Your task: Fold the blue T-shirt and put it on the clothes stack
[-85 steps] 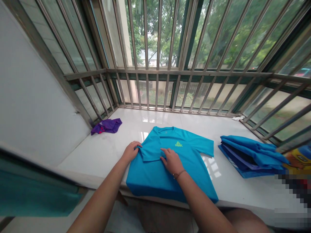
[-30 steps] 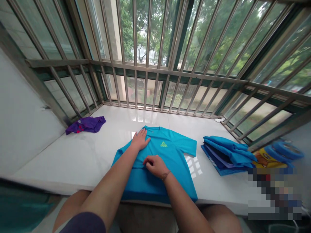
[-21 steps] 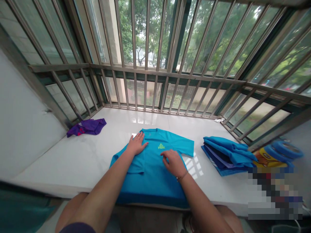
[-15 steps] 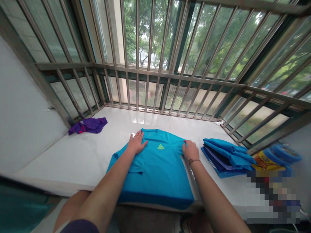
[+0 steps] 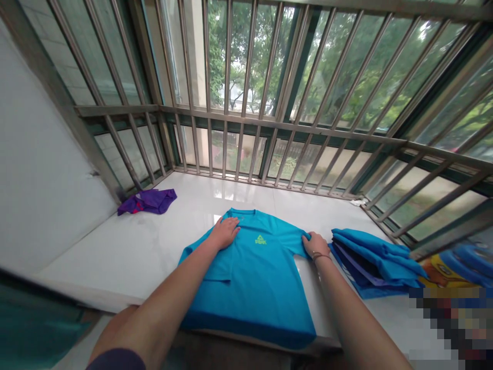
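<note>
Though the blue T-shirt (image 5: 250, 293) is folded on the left, its right side is not. It is pressed by the left hand (image 5: 225, 232), fingers apart, and pinched by the right hand (image 5: 315, 245).

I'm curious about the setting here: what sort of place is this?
Probably an enclosed balcony or window bay in a home: steel security bars run across it, trees show beyond them, and a polished white stone ledge holds a blue T-shirt.

L hand (image 5: 225, 232) flat on blue tee (image 5: 256, 293), R hand (image 5: 316, 244) pinching sleeve edge (image 5: 297, 241), folded clothes stack (image 5: 372, 267) just beside
</note>
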